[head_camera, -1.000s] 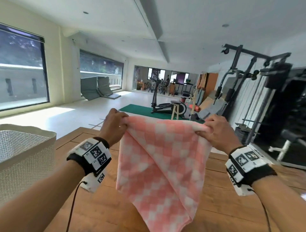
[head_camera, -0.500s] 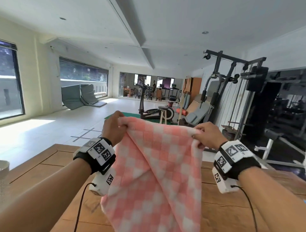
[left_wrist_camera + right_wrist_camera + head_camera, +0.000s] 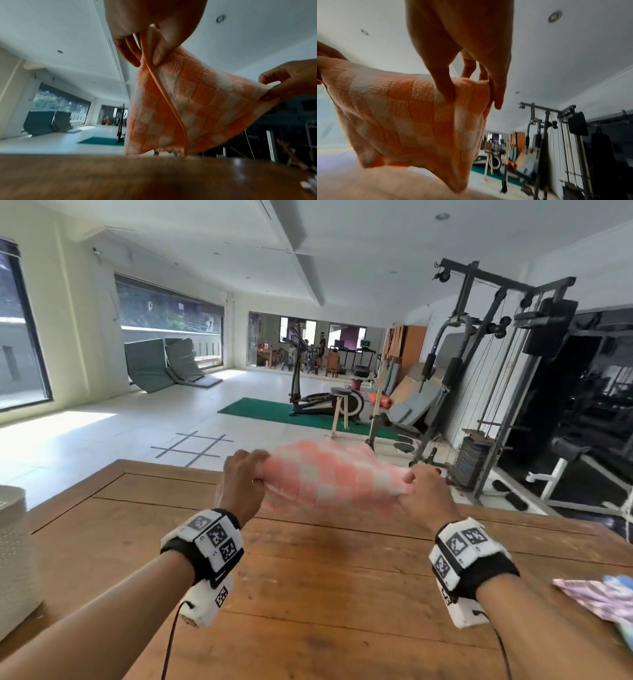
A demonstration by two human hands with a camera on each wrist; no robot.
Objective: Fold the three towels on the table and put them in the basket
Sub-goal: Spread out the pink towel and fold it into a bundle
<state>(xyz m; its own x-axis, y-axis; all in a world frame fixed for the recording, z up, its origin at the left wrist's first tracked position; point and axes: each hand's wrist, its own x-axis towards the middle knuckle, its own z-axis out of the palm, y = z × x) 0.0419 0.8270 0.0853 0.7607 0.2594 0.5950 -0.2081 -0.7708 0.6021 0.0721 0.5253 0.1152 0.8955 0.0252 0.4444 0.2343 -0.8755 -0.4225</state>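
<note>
towel (image 3: 334,475) pinched by both hands above table (image 3: 308,594).

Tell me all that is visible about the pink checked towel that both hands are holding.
The pink checked towel is soft terry-looking cloth in pink and white squares, with a plain pink hem along one edge. It is doubled over, stretched between the left hand and the right hand, each pinching an upper corner. It hangs above the far part of the wooden table; whether its lower edge touches the wood is unclear.
</note>
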